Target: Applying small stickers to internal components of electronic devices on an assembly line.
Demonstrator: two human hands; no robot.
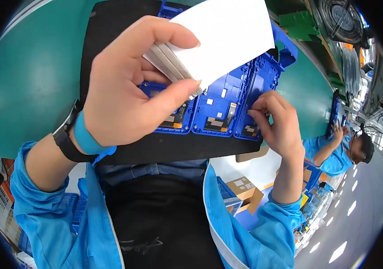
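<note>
My left hand (124,85) is closed around a stack of white sheets (227,36), its thumb and fingers gripping the greyish layered edge. The stack is raised above several blue plastic housings (202,121) lying side by side, and covers part of them. Inside the housings are black and orange flat parts and small white patches. Over the rightmost housing, my right hand (279,119) has thumb and forefinger drawn together in a pinch. Whatever it may hold between the fingertips is too small to make out.
Beneath the housings lies a black mat (151,150) on a green tabletop (30,85). A fan (339,18) stands at the far right. Below the table edge is an open cardboard box (245,190). Another person (339,148) in blue works at the right.
</note>
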